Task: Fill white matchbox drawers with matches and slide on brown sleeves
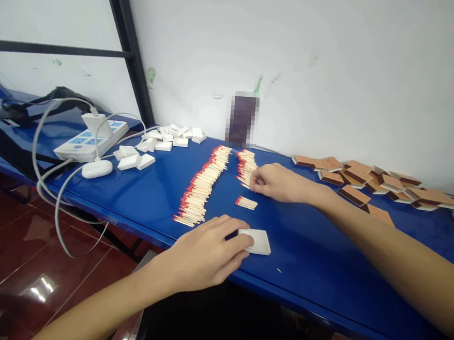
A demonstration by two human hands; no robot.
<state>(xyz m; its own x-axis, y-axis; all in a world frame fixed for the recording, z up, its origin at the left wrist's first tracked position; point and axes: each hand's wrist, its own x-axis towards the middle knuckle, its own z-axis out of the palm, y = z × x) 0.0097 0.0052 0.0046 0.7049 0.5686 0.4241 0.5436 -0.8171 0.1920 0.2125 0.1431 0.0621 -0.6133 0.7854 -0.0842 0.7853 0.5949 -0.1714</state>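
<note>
Near the front edge of the table, my left hand (215,249) is closed on one end of a white matchbox tray (261,242), thumb and fingers at its sides. My right hand (278,183) has its fingertips pinched on matches at the near end of a short row of red-tipped matches (246,163); how many it grips is hidden. Between my hands lies a small separate bunch of matches (247,203). A longer row of matches (202,184) runs from front to back, left of the short row.
White trays (164,146) are heaped at the back left, close to a power strip (93,140) with cables and a white plug-in device (97,168). Brown matchbox sleeves (361,175) pile up at the back right. A small sliver (279,270) lies near the front edge (299,298).
</note>
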